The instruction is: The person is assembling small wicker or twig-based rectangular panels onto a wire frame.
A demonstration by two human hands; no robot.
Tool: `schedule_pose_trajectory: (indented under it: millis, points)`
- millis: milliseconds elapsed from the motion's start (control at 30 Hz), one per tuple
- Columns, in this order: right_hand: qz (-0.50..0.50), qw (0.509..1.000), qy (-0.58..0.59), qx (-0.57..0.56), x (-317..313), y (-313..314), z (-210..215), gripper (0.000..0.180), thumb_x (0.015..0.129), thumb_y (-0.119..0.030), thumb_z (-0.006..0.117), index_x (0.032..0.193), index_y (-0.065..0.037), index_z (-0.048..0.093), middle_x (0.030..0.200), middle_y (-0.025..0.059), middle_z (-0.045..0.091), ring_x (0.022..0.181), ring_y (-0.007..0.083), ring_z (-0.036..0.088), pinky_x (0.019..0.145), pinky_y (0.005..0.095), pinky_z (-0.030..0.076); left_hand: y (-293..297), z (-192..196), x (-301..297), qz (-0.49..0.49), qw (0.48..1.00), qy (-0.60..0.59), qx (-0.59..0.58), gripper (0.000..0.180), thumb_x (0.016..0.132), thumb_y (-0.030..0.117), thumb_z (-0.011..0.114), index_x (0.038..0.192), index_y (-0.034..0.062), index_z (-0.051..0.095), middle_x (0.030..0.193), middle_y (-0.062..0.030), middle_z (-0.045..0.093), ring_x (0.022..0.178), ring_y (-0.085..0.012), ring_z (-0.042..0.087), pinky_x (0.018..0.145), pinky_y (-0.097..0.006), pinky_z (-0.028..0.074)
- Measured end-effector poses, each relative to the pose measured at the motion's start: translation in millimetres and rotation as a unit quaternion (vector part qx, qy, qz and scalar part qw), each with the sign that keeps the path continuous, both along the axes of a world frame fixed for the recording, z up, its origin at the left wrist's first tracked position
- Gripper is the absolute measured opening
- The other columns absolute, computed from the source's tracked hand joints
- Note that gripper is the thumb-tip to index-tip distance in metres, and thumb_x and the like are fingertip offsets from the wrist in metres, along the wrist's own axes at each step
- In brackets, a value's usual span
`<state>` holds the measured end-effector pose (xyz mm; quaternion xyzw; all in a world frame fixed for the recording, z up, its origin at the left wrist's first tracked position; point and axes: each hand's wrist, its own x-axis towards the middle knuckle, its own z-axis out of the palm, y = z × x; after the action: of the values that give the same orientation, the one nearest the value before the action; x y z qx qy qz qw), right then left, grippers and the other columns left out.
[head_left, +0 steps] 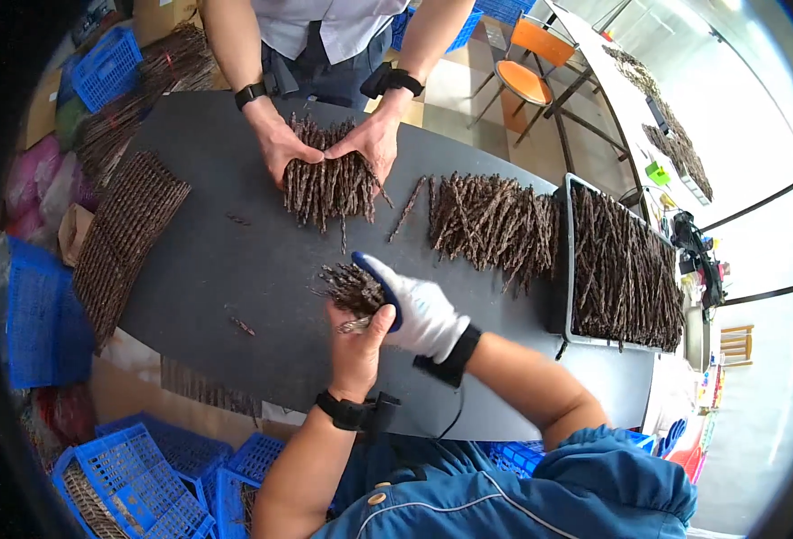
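Observation:
A bundle of dark brown twisted sticks [350, 286] is gripped between my two hands above the near middle of the table, its ends fanning out to the upper left. My bare left hand [355, 349] closes round its lower part, thumb along the side. Curled against the bundle's right side is my right hand [425, 316], in a white glove with a blue palm; some of its fingers are hidden. Across the table, a person's hands [361, 144] squeeze a larger bundle of the same sticks [329, 193]. A loose pile of sticks [495, 220] lies to the right.
A grey-rimmed crate [569, 260] packed with sticks stands at the table's right end. On the left lies a flat layer of sticks [129, 238]. Few stray pieces [242, 325] dot the dark tabletop [208, 278]. Blue baskets [136, 485] and an orange chair [522, 81] surround the table.

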<state>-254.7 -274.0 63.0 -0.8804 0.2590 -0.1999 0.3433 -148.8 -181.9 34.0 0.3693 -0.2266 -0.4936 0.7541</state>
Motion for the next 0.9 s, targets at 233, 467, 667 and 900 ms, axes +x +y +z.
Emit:
schedule_pose_trajectory:
  millis: [233,467,667,900]
  points:
    - [0.193,0.809,0.421,-0.361,-15.1,-107.4,76.1,0.074,0.078,-0.025,0.071,0.144,-0.015,0.039,0.114,0.0085,0.058,0.102,0.0240,0.063,0.084,0.0340,0.049,-27.5,-0.6,-10.9,-0.139,0.989,0.023,0.054,0.086,0.087,0.026,0.075,0.150,0.0063,0.020,0.154,-0.0185,0.023,0.143,-0.0283,0.025,0.116,-0.046,0.024]
    - [0.346,0.640,0.501,-0.469,19.2,-192.3,56.7,0.039,0.087,-0.013,0.059,0.124,-0.024,0.050,0.109,0.0027,0.058,0.102,0.0233,0.062,0.086,0.0375,0.050,-64.8,-34.6,2.7,-0.007,0.853,-0.500,0.148,0.098,0.079,0.036,0.079,0.146,-0.0056,0.021,0.152,-0.0306,0.018,0.144,-0.0442,0.017,0.116,-0.051,0.023]
    - [0.376,0.682,0.465,-0.421,25.3,-210.9,20.4,0.044,0.090,-0.015,0.054,0.132,-0.025,0.048,0.128,0.0072,0.054,0.122,0.0304,0.052,0.108,0.0453,0.037,-116.6,-58.5,-11.8,-0.084,0.766,-0.613,0.172,0.103,0.081,0.043,0.074,0.148,-0.0084,0.016,0.152,-0.0323,0.020,0.144,-0.0456,0.017,0.118,-0.052,0.017]
    - [0.367,0.752,0.427,-0.343,23.2,-208.6,28.8,0.062,0.077,-0.012,0.068,0.136,-0.018,0.049,0.132,0.0103,0.054,0.129,0.0291,0.047,0.110,0.0430,0.035,-125.7,-54.6,-19.9,-0.109,0.768,-0.609,0.165,0.084,0.081,0.025,0.074,0.142,-0.0086,0.027,0.143,-0.0299,0.036,0.140,-0.0418,0.029,0.118,-0.049,0.021]
